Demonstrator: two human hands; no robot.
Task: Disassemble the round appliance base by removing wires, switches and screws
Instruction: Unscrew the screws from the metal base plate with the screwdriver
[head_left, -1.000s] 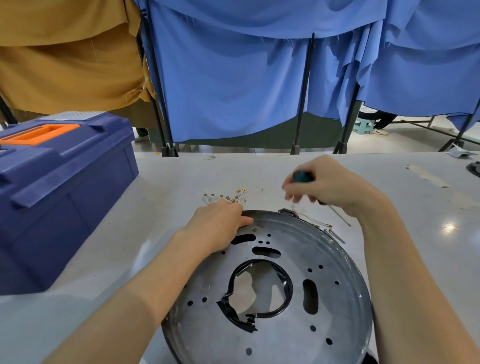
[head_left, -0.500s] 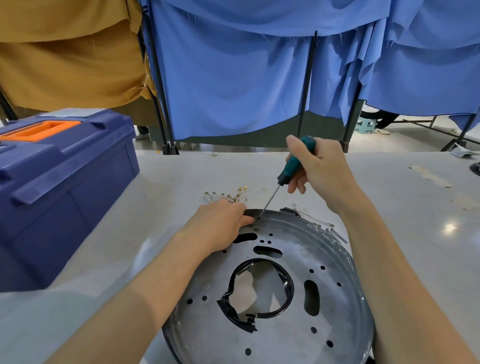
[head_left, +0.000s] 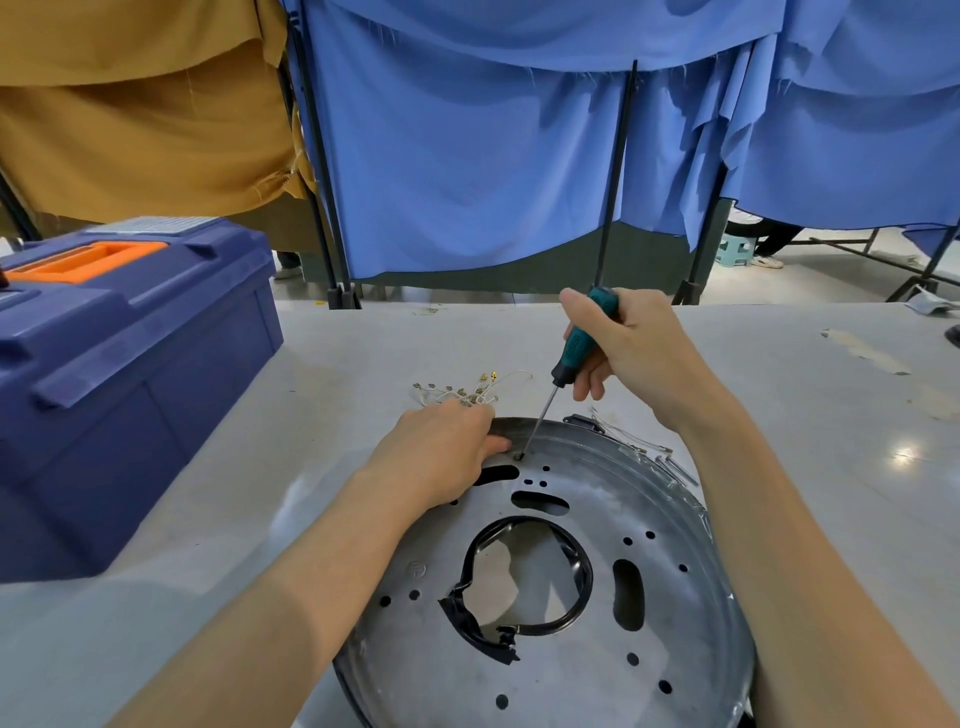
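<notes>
The round metal appliance base (head_left: 670, 613) lies flat on the table in front of me, with many holes and a black ring around its central opening. My left hand (head_left: 441, 457) rests on its far left rim, fingers curled over the edge. My right hand (head_left: 623, 348) grips a green-handled screwdriver (head_left: 582, 348) held upright. Its tip sits on a screw (head_left: 518, 456) near the far rim, just right of my left fingers.
A bundle of thin wires with gold terminals (head_left: 470, 389) lies behind the base. More wires and screws (head_left: 654, 452) lie by its far right rim. A blue toolbox with an orange handle (head_left: 119, 364) stands at the left. Blue curtains (head_left: 493, 156) hang behind the table.
My right hand has raised the screwdriver from lying low to upright and set its tip on the screw by the far rim. My left hand has stayed on the rim.
</notes>
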